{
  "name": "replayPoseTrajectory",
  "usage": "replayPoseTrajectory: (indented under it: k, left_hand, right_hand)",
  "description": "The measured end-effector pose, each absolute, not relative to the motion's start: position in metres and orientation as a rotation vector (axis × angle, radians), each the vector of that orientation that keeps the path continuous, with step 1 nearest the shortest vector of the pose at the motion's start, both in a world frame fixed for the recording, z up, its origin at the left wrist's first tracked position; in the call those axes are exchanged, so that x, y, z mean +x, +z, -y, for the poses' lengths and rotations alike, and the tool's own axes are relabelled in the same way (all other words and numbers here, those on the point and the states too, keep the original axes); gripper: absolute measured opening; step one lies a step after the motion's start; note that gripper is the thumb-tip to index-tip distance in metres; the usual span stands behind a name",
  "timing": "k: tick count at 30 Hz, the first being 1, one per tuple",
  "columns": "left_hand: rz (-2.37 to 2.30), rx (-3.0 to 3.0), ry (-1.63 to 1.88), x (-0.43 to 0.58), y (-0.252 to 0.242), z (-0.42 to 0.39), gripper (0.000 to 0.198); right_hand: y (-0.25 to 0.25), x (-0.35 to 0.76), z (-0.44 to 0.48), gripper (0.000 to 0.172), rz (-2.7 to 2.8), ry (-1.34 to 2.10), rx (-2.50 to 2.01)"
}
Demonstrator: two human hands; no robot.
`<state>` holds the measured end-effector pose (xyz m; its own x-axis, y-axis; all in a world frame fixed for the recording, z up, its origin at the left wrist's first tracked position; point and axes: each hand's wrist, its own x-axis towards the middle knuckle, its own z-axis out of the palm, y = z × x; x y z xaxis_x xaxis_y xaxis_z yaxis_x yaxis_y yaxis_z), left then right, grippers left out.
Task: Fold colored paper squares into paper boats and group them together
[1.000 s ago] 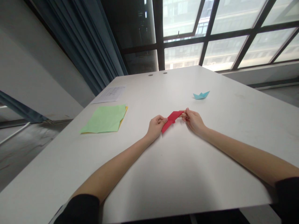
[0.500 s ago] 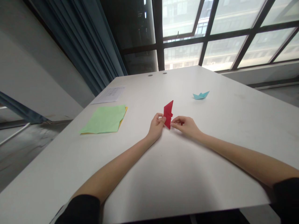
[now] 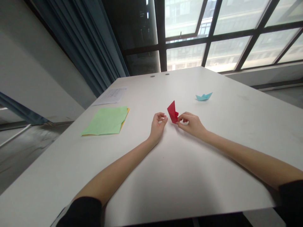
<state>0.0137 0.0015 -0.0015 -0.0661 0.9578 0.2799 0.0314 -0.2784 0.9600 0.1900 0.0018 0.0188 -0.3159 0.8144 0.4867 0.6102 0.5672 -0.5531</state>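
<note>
A folded red paper stands upright at the middle of the white table. My right hand pinches its lower right corner with curled fingers. My left hand sits just left of the paper, fingers curled into a loose pinch with nothing between them, a small gap away from the red paper.
A small blue paper boat sits farther back to the right. A stack of green and yellow sheets lies at the left, with a printed white sheet behind it. Dark curtains and a large window rise beyond the table's far edge.
The red paper went from lying stretched between both hands to standing upright. My left hand has let go of it; my right hand now holds it alone.
</note>
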Motion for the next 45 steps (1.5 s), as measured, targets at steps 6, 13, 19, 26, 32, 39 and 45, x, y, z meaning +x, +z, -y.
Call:
replayPoseTrajectory:
  k: [6,13,19,26,32,39,45]
  left_hand:
    - [-1.207,1.417,1.576,0.01,-0.003,-0.003,0.031]
    - [-1.287,1.507,1.488,0.008,-0.004,-0.001,0.009]
    - [-1.32,1.599,1.369,0.005,-0.007,-0.001,0.006]
    - [-1.282,1.716,1.326,0.006,-0.004,0.004,0.002]
    - [-1.222,1.781,1.289,0.009,-0.003,0.006,0.005]
    - [-1.155,1.796,1.231,0.012,0.003,0.01,0.004]
    - [-1.122,1.93,1.162,0.012,0.002,0.009,0.011]
  right_hand:
    - [0.026,0.201,-0.009,0.015,2.466,0.099,-1.106]
    - [0.039,0.204,-0.013,0.014,2.674,-0.053,-1.119]
    - [0.043,0.203,-0.011,0.014,2.729,0.015,-1.146]
    - [0.042,0.201,-0.011,0.031,2.638,0.136,-1.228]
    - [0.041,0.201,-0.009,0.032,2.713,0.096,-1.245]
    - [0.041,0.2,-0.008,0.032,2.791,0.049,-1.277]
    - [0.039,0.197,-0.006,0.035,2.788,-0.005,-1.28]
